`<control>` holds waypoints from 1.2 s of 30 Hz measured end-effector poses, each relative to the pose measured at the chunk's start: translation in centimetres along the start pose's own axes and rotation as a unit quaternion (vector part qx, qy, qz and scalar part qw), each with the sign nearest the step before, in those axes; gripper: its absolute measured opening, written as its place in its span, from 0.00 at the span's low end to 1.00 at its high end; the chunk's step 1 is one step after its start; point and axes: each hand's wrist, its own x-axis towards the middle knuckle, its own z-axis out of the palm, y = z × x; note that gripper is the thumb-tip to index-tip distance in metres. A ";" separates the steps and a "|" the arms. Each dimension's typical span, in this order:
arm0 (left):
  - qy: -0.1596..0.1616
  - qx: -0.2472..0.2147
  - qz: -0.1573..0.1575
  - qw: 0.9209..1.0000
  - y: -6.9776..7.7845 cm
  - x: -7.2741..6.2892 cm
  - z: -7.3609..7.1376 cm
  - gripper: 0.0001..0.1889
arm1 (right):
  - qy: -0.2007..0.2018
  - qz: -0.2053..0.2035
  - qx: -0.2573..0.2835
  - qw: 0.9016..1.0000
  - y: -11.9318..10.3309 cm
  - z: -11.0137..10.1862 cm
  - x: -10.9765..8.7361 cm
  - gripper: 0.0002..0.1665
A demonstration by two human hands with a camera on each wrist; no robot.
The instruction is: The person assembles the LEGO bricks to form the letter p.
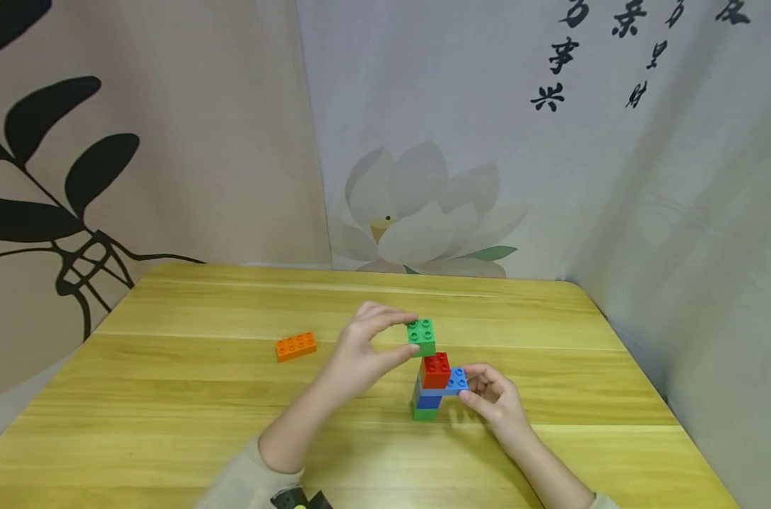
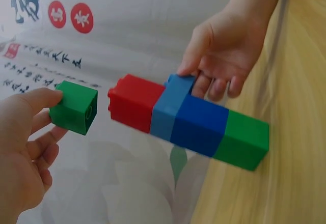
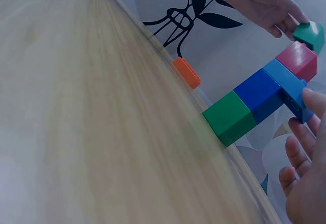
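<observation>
My left hand (image 1: 362, 348) pinches a green toy brick (image 1: 421, 338) between thumb and fingers, just above a small upright tower. In the left wrist view a gap shows between this brick and the red brick (image 2: 134, 102) topping the stack. Below the red one come a light blue brick (image 1: 456, 382) that juts out to the right, a dark blue brick (image 2: 199, 124) and a second green brick (image 2: 243, 139) standing on the table. Thumb and fingers of my right hand (image 1: 496, 403) hold the jutting end of the light blue brick.
An orange brick (image 1: 296, 346) lies on the wooden table (image 1: 169, 396), left of the tower. Behind the table's far edge hangs a pale curtain (image 1: 423, 106) printed with a lotus, leaves and writing.
</observation>
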 end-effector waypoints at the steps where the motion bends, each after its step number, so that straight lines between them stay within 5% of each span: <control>1: -0.001 -0.001 0.000 1.000 0.1 0.1 0.2 0.20 | 0.000 0.001 0.000 1.000 0.0 0.0 0.0 0.17; 19: -0.015 -0.019 0.024 0.999 1.2 1.0 3.5 0.20 | 0.000 0.018 -0.015 1.000 0.0 -0.1 -0.1 0.16; 36: -0.032 -0.008 0.038 0.999 0.1 0.9 5.4 0.19 | -0.002 0.013 -0.014 1.000 -0.1 0.0 0.0 0.14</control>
